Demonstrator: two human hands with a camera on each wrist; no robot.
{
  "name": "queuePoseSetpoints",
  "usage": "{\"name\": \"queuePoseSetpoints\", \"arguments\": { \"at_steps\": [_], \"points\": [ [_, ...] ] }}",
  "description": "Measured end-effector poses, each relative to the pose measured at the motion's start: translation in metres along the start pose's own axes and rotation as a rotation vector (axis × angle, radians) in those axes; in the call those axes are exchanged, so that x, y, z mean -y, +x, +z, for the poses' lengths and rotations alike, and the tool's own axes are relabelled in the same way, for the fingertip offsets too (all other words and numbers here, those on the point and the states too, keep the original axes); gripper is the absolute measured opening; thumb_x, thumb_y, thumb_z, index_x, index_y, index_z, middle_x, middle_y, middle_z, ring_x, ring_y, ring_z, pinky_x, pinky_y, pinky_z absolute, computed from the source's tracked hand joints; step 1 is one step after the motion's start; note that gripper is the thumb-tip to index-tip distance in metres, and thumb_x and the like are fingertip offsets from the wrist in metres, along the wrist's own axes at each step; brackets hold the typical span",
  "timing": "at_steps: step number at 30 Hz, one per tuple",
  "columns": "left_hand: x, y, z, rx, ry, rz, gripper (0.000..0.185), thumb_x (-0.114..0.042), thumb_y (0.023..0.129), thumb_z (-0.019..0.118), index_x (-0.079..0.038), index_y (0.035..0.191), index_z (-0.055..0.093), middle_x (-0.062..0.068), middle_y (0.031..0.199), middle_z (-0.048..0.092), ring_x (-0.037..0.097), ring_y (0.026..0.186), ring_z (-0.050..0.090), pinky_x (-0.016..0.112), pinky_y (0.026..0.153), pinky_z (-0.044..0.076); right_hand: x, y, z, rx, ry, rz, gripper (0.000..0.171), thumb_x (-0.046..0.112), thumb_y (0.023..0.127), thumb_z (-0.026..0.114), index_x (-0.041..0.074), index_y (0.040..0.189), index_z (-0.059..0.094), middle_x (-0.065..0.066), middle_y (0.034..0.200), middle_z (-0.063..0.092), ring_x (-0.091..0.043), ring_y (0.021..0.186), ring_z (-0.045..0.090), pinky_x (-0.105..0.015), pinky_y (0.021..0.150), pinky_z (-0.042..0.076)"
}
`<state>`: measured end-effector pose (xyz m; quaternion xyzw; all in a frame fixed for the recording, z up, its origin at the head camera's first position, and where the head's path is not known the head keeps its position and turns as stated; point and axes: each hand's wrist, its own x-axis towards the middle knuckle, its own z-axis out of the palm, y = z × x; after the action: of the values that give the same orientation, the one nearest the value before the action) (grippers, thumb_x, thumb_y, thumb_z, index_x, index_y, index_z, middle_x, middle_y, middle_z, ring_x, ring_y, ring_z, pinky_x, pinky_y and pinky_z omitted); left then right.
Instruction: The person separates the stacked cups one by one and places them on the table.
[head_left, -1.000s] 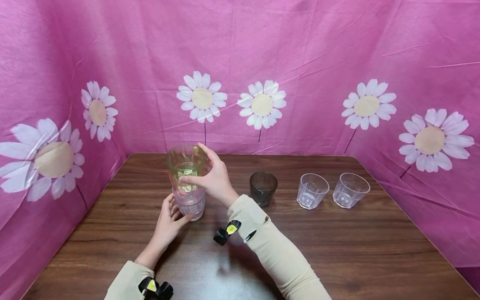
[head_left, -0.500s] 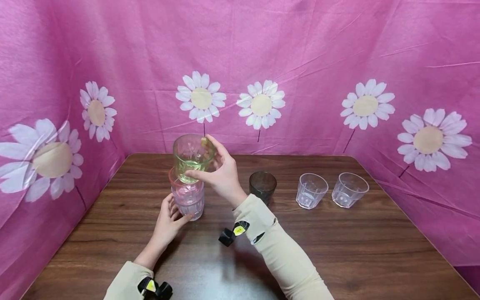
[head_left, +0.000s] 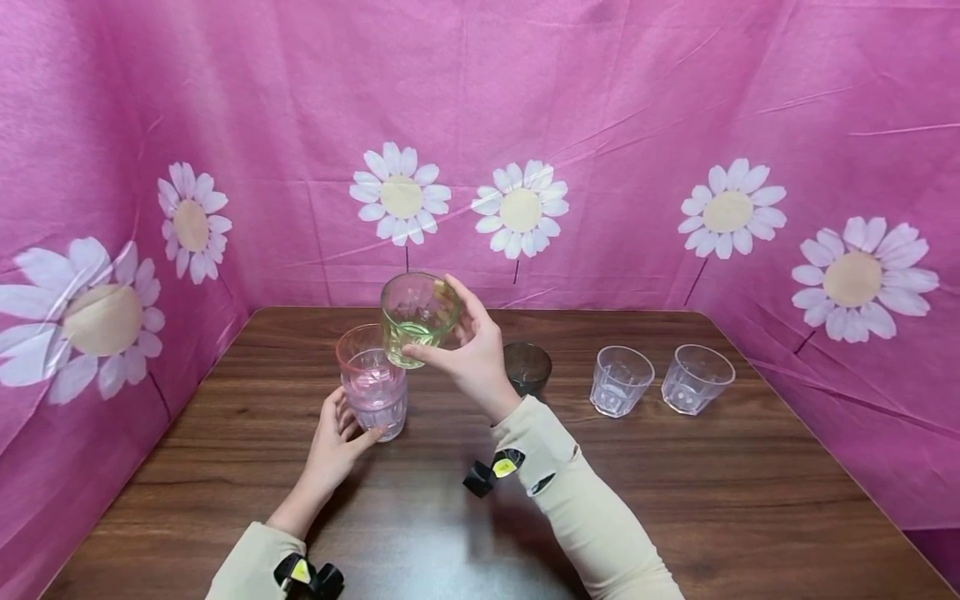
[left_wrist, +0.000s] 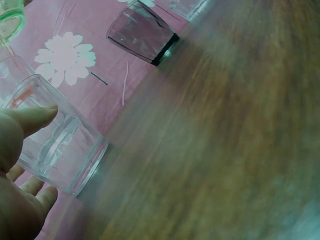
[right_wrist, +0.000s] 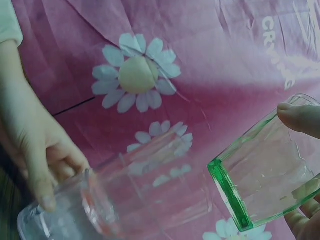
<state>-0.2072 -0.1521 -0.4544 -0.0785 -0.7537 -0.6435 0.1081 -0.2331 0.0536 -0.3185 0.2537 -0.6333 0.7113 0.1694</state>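
My right hand point(head_left: 478, 362) holds a green-tinted glass point(head_left: 416, 321) in the air, thumb on the near side and fingers on the far side. In the right wrist view, its thick green base point(right_wrist: 231, 197) points toward a stack of two glasses. A pink-tinted glass point(head_left: 358, 357) sits nested in a clear glass point(head_left: 386, 417), which stands upright on the table. Around the clear glass, low on the stack, my left hand point(head_left: 333, 450) has its thumb in front and fingers behind. The green glass is apart from the stack, up and to its right.
A dark smoky glass point(head_left: 531, 367) stands right of the stack, partly hidden by my right hand. Farther right are two clear glasses, one nearer point(head_left: 622, 382) and one at the far right point(head_left: 697, 379). A pink daisy-printed cloth point(head_left: 615, 100) surrounds the wooden table point(head_left: 720, 492).
My right hand has lifted the green glass out of the pink-tinted glass, then carried it to the right. The left hand has stayed on the stack.
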Motion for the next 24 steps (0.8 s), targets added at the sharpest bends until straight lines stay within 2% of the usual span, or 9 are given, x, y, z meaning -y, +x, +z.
{"name": "queuePoseSetpoints", "arguments": {
  "at_steps": [3,5,13,24],
  "points": [
    [0.000,0.000,-0.001,-0.006,-0.002,-0.002,0.081,0.013,0.083,0.070,0.011,0.146,0.021,0.037,0.145,0.036,0.047,0.134,0.038,0.013,0.097,0.037,-0.002,-0.004,-0.006,-0.008,-0.006,0.017,0.092,-0.013,0.069,0.083,0.002,0.149,0.040,-0.014,0.144,0.051,-0.025,0.130,0.050,-0.030,0.109,0.040],
    [0.000,0.000,-0.001,-0.007,-0.007,-0.003,0.081,0.014,0.082,0.070,0.011,0.146,0.020,0.037,0.145,0.036,0.047,0.134,0.037,0.010,0.095,0.036,-0.003,-0.007,-0.011,-0.014,-0.001,0.024,0.091,-0.013,0.070,0.083,0.002,0.149,0.040,-0.014,0.143,0.052,-0.025,0.130,0.050,-0.030,0.109,0.040],
    [-0.001,0.000,0.000,-0.003,-0.024,0.012,0.081,0.015,0.081,0.070,0.012,0.145,0.021,0.037,0.145,0.036,0.048,0.133,0.037,0.008,0.093,0.036,-0.008,-0.017,-0.028,-0.030,0.003,0.034,0.091,-0.018,0.068,0.080,-0.004,0.148,0.038,-0.020,0.143,0.051,-0.030,0.131,0.049,-0.033,0.110,0.039],
    [-0.001,0.000,0.000,-0.001,-0.018,-0.002,0.081,0.014,0.082,0.070,0.012,0.146,0.020,0.037,0.146,0.035,0.047,0.134,0.036,0.009,0.094,0.036,-0.023,-0.039,-0.045,-0.006,-0.062,0.089,0.097,-0.017,0.064,0.084,0.000,0.148,0.040,-0.017,0.142,0.053,-0.028,0.130,0.051,-0.031,0.108,0.041]
  ]
}}
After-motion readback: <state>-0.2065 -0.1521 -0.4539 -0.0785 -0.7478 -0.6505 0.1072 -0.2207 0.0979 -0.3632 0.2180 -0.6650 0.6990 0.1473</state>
